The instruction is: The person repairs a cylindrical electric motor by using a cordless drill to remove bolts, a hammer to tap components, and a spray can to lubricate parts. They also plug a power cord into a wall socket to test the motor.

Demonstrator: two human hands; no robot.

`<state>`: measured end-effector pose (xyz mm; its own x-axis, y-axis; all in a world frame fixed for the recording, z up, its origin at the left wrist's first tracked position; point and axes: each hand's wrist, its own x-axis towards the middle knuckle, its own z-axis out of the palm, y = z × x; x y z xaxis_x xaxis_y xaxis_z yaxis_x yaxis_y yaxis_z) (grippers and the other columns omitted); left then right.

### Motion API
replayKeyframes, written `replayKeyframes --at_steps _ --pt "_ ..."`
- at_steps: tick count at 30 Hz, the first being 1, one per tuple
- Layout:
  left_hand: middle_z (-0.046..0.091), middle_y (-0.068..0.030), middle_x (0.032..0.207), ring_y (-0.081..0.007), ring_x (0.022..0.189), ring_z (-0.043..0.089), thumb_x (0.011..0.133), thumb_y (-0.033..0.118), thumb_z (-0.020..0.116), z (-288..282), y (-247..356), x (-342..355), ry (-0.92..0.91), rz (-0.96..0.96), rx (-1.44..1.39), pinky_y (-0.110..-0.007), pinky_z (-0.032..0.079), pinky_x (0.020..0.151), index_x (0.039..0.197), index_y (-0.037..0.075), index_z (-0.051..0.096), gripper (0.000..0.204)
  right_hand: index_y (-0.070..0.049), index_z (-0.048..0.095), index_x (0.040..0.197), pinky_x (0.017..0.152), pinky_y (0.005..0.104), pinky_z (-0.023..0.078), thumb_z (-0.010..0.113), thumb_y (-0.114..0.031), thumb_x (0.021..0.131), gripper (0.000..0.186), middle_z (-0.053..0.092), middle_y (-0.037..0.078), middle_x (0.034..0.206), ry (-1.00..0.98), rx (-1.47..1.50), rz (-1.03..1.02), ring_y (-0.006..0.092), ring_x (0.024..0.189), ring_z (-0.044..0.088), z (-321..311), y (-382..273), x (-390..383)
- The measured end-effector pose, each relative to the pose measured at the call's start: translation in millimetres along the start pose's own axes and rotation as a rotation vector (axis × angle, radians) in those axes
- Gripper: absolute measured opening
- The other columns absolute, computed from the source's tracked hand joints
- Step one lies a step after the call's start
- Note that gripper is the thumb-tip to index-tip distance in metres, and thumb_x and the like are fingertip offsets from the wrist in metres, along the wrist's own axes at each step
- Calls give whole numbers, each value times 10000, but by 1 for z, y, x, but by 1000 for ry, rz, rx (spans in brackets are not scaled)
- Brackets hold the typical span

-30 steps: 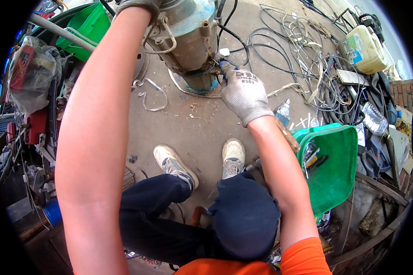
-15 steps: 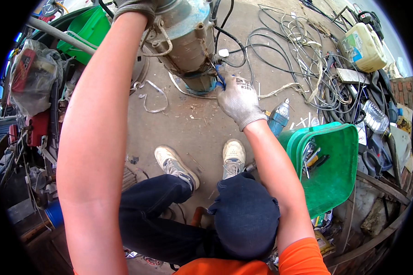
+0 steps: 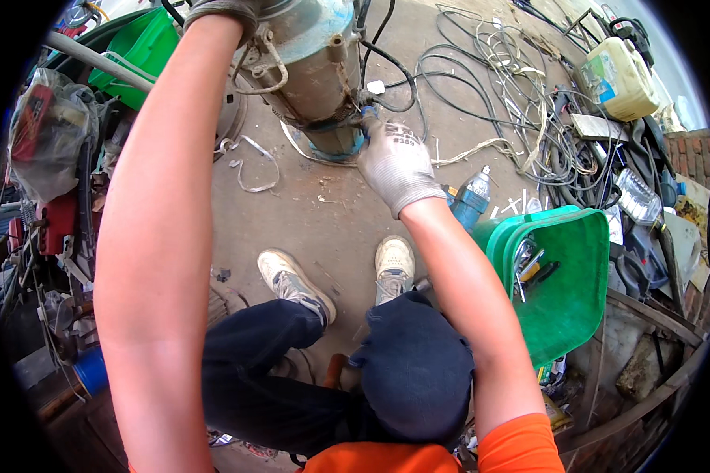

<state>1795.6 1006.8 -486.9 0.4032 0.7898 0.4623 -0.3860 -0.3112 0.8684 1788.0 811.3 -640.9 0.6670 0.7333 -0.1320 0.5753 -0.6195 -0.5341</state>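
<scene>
A worn grey cylindrical machine with flaking blue paint, which looks like a submersible pump (image 3: pixel 312 79), stands upright on the floor at the top centre. A bent metal loop and a black cable (image 3: pixel 398 67) are on it. My left hand (image 3: pixel 227 9), in a grey knit glove, is at its upper left; the top edge of the picture cuts off the fingers. My right hand (image 3: pixel 394 162), in a whitish glove with blue at the fingertips, reaches to the pump's lower right side. Its fingers are curled in there, and what they grip is hidden. A blue power tool (image 3: pixel 472 199) lies beside that wrist.
At right stands a green bucket (image 3: pixel 564 315) with hand tools inside. Coiled cables (image 3: pixel 521 102) spread over the floor near a cream jerrycan (image 3: pixel 619 79). Another green bucket (image 3: pixel 138 55) and heaped scrap lie at left. My shoes (image 3: pixel 393 260) are below the pump.
The whole view has shifted slightly, with the pump and buckets a little further left. My right hand has turned slightly and moved a bit left, still at the pump's lower side.
</scene>
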Motion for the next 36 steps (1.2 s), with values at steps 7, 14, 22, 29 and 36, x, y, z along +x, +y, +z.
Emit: replayKeyframes --at_steps 7,14,22,29,36 --pt "557 -12 627 -92 470 502 831 263 786 4 10 -2 46 -17 102 -251 394 419 854 14 629 295 -40 612 1236 842 459 532 491 -119 859 404 685 231 1012 66 -30 -65 360 961 674 -6 2 4" --pt "560 -6 605 -90 462 499 825 263 793 1 5 1 19 79 79 -252 393 423 812 15 643 290 -76 615 1255 846 459 532 485 -110 859 418 695 199 1022 7 -79 -77 339 951 684 -14 3 -2" --pt "568 -18 617 -94 463 505 839 261 778 9 -7 -4 15 -8 32 -255 396 425 853 9 642 287 -99 633 1225 801 445 533 509 -159 899 354 685 178 975 -99 -379 -231 334 948 670 -34 21 3" --pt "566 -24 621 -102 465 507 845 271 769 6 11 -5 54 68 114 -264 405 429 885 -1 635 305 -83 619 1237 797 445 546 496 -117 885 374 695 191 975 -150 -154 -190 346 910 686 -33 14 17" --pt "573 -35 612 -118 448 506 843 255 769 6 4 1 77 -36 95 -274 396 412 836 6 636 283 -45 683 1020 791 424 565 475 -96 892 249 704 198 989 -118 -255 -146 313 942 702 -7 -1 11"
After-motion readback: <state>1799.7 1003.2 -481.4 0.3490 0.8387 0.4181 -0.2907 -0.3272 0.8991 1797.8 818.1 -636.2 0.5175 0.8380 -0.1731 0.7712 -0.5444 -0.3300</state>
